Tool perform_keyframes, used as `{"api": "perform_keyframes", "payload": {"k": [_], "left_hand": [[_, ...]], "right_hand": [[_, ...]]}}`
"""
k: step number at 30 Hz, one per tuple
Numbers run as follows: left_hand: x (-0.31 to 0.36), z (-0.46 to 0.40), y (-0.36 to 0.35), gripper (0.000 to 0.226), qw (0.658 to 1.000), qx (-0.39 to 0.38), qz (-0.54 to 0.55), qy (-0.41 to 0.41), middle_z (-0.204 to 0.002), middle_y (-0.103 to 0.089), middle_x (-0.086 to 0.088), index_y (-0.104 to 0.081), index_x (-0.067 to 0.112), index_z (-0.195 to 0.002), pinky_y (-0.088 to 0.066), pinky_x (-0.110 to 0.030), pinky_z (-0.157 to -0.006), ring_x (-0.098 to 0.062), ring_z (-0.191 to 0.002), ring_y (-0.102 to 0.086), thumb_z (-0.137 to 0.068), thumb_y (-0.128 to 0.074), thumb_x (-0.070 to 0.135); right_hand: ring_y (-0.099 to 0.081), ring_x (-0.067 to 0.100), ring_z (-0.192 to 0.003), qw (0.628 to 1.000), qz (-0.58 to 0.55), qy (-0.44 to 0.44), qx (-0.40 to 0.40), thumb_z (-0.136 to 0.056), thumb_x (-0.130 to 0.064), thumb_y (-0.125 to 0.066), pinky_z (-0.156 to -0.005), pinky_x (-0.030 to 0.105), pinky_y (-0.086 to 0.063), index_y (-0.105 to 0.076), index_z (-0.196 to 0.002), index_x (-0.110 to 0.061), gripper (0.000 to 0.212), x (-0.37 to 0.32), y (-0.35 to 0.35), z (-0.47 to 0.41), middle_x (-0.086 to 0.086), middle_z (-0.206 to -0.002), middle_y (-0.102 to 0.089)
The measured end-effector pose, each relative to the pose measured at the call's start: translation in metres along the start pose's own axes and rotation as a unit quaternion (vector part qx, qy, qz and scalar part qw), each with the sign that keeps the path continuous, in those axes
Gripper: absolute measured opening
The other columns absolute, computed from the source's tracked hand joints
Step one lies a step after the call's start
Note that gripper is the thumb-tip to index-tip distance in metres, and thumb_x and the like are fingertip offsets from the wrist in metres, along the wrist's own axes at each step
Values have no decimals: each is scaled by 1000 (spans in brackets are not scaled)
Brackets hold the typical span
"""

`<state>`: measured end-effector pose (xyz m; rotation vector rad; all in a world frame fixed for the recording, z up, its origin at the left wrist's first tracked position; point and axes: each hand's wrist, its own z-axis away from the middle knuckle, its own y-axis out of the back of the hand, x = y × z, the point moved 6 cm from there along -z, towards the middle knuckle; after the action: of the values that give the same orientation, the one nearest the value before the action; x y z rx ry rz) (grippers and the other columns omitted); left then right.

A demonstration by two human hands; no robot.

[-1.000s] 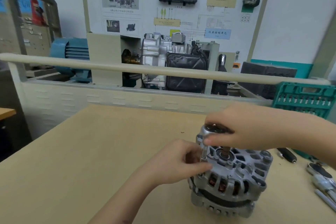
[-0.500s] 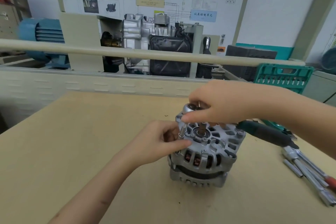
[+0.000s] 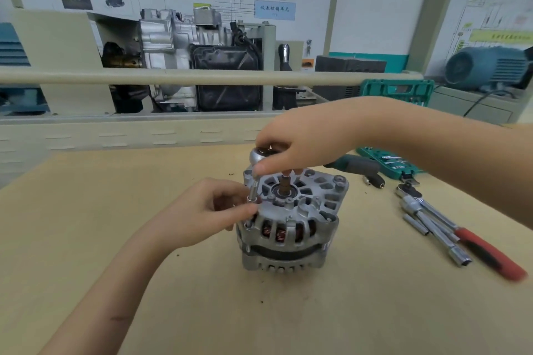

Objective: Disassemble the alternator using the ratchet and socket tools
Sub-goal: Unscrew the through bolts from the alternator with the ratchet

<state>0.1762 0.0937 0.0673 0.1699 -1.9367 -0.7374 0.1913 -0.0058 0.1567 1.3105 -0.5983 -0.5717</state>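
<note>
Single head-worn camera looks forward and down; close over the table [image 3: 86, 239].

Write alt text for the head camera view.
A silver finned alternator stands on a tan wooden table; the right hand grips a chrome ratchet head above it while the left hand pinches the slim steel socket extension. A red-handled wrench lies to the right.

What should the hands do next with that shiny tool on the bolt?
Probably swing the ratchet to loosen the bolt. The left hand pinches the socket upright on the alternator edge, and the right hand holds the ratchet's head.
</note>
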Motion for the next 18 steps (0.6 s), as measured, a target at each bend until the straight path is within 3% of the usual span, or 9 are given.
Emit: {"api": "perform_keyframes", "payload": {"k": [2,5,10,12,15,18], "left_hand": [[1,1,0,16,1000,1,-14,-3,-56,-56,10,-67,34,-70,-40,-19,-52,-3,-53,-50,-72,-57,46],[-1,0,3,23,998,31,-47,-5,-52,-46,8,-62,26,-60,-37,-30,-53,-9,-53,-43,-71,-58,47],[4,-1,1,37,995,78,-60,-19,-44,-39,12,-53,39,-51,-24,-16,-47,-3,-46,-32,-80,-68,22],[4,-2,2,32,995,81,-49,-11,-44,-39,13,-52,38,-48,-25,-14,-46,-4,-45,-34,-76,-68,31],[2,0,3,15,999,43,-21,10,-50,-50,7,-61,39,-54,-35,-18,-49,-3,-48,-41,-68,-62,45],[2,0,1,10,1000,13,6,16,-54,-53,5,-70,34,-71,-40,-17,-50,-3,-51,-46,-79,-65,31]], "right_hand": [[-51,1,-59,1000,-9,10,-15,-92,-43,-41,-50,8,-38,-57,-97,-18,30,-2,2,1,-10,-71,-55],[-51,4,-63,1000,13,21,-13,-93,-40,-42,-54,14,-35,-57,-105,-15,32,-4,4,2,-8,-74,-55],[-48,8,-54,998,39,11,44,-88,-52,-43,-48,16,-35,-61,-102,-8,50,-8,7,1,-8,-60,-53],[-42,10,-52,997,43,20,66,-87,-53,-44,-47,18,-33,-61,-96,-6,51,-12,9,-1,-7,-57,-47],[-53,7,-57,997,38,37,48,-90,-48,-45,-52,21,-35,-57,-93,-15,35,-19,6,-2,-7,-64,-56],[-49,4,-62,998,39,44,39,-91,-42,-46,-56,20,-36,-58,-101,-15,31,-20,8,-2,-8,-73,-56]]}}
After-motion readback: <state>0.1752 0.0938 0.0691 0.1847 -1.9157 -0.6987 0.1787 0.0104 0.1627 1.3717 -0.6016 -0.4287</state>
